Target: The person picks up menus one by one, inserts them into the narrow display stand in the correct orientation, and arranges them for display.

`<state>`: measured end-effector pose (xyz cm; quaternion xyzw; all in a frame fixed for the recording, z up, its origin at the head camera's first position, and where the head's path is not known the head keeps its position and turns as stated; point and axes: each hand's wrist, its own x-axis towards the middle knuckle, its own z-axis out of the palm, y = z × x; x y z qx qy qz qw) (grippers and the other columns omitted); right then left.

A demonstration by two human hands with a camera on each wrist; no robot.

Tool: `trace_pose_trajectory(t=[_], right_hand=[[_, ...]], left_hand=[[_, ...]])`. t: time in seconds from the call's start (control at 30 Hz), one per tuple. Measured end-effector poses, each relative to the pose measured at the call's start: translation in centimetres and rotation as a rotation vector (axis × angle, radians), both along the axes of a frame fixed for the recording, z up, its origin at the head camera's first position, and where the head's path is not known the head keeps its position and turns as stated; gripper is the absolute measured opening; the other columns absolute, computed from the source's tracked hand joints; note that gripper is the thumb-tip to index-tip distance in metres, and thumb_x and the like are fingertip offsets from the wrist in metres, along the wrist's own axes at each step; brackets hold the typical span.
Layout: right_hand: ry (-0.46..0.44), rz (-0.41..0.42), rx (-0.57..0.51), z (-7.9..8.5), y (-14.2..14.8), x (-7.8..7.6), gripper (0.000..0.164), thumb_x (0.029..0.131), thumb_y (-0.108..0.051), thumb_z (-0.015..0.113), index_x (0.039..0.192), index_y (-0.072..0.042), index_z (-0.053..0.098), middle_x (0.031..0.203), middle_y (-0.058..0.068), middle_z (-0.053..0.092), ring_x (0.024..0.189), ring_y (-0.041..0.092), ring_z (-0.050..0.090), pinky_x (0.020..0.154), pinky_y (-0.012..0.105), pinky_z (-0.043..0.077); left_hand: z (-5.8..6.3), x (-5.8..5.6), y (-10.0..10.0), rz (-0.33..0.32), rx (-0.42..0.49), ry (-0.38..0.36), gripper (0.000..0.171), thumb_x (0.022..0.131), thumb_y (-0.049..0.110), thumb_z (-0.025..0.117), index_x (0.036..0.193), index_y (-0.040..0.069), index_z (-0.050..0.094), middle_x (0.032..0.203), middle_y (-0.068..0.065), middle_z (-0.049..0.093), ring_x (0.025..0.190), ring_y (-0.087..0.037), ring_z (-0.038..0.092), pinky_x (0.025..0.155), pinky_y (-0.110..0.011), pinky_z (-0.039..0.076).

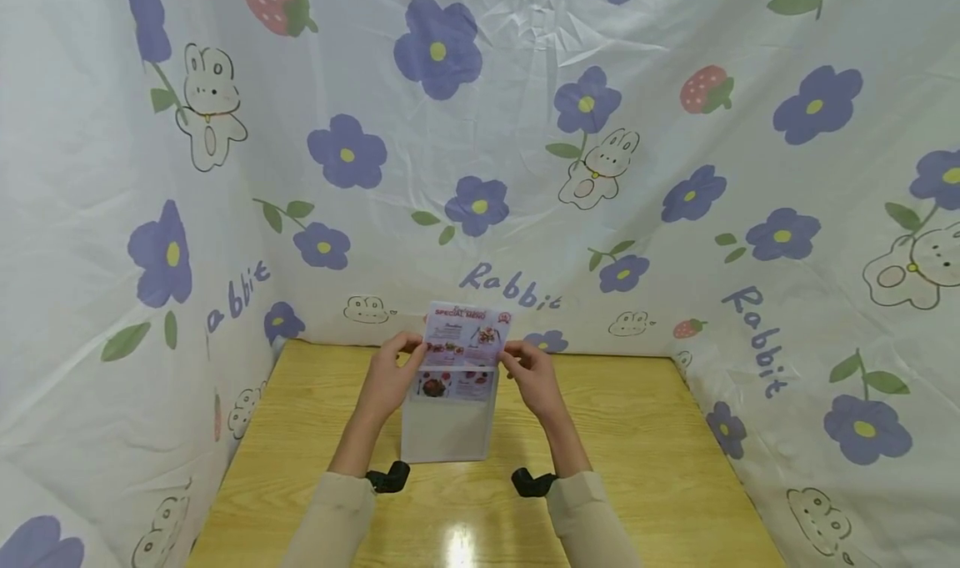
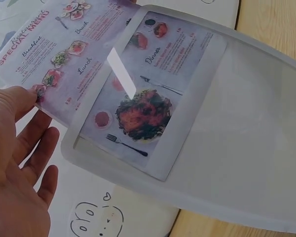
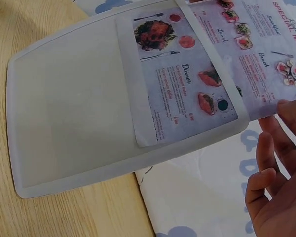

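Observation:
A printed menu sheet [image 1: 467,334] headed "SPECIAL MENU" is partly inside an upright clear-fronted display stand [image 1: 447,430]. Its lower part, the "Dinner" section, shows behind the clear panel, while the upper part sticks out above the top edge. My left hand [image 1: 392,376] pinches the sheet's left edge between thumb and fingers. On the opposite edge, my right hand [image 1: 534,376] pinches it the same way. In the left wrist view, the left thumb lies on the menu's printed face, beside the frame's rounded corner [image 2: 71,148]. The right fingertips meet the sheet just past the frame [image 3: 241,116].
The stand is on a yellow wood-grain table [image 1: 615,434]. Behind and at both sides hangs a white cloth [image 1: 525,243] with purple flowers and rabbits. Black wrist mounts [image 1: 532,482] sit on both wrists, near the beige sleeves [image 1: 588,518].

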<state>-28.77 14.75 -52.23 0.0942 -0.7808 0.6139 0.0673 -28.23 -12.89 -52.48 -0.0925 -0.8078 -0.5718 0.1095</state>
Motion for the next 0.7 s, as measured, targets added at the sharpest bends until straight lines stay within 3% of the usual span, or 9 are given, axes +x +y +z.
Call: trace_pose_trajectory(t=[0.23,0.43,0.6,0.7], right_hand=[[0.019,-0.018,-0.005,0.7,-0.4,-0.4,0.02,0.107,-0.02,0.07,0.121,-0.006,0.076,0.12,0.015,0.074,0.085,0.012,0.063,0.082,0.039,0.057],[0.045,-0.019,-0.034,1.1,-0.8,-0.6,0.017,0.106,-0.014,0.069,0.115,-0.002,0.076,0.113,0.018,0.074,0.079,0.014,0.062,0.073,0.028,0.053],[0.055,-0.023,-0.045,1.0,-1.1,-0.5,0.015,0.106,-0.012,0.07,0.112,0.001,0.076,0.107,0.018,0.072,0.08,0.026,0.059,0.072,0.029,0.053],[0.061,-0.026,-0.045,0.8,-1.2,-0.4,0.015,0.106,-0.012,0.07,0.111,0.001,0.076,0.105,0.018,0.071,0.078,0.026,0.058,0.071,0.027,0.053]], left_hand=[[-0.1,0.2,-0.3,0.009,-0.002,-0.009,0.02,0.11,0.034,0.065,0.117,0.017,0.072,0.117,-0.007,0.072,0.118,-0.028,0.062,0.106,-0.058,0.046],[-0.6,0.5,-0.6,0.008,-0.027,-0.026,0.021,0.111,0.034,0.063,0.119,0.016,0.072,0.119,-0.008,0.072,0.12,-0.028,0.062,0.106,-0.057,0.047],[-0.8,0.8,-0.8,0.004,-0.018,-0.044,0.02,0.111,0.032,0.063,0.119,0.016,0.071,0.12,-0.008,0.072,0.122,-0.029,0.062,0.104,-0.056,0.047],[-0.9,0.9,-0.9,0.006,-0.013,-0.05,0.019,0.111,0.032,0.064,0.119,0.016,0.071,0.121,-0.008,0.072,0.122,-0.029,0.061,0.104,-0.056,0.047]])
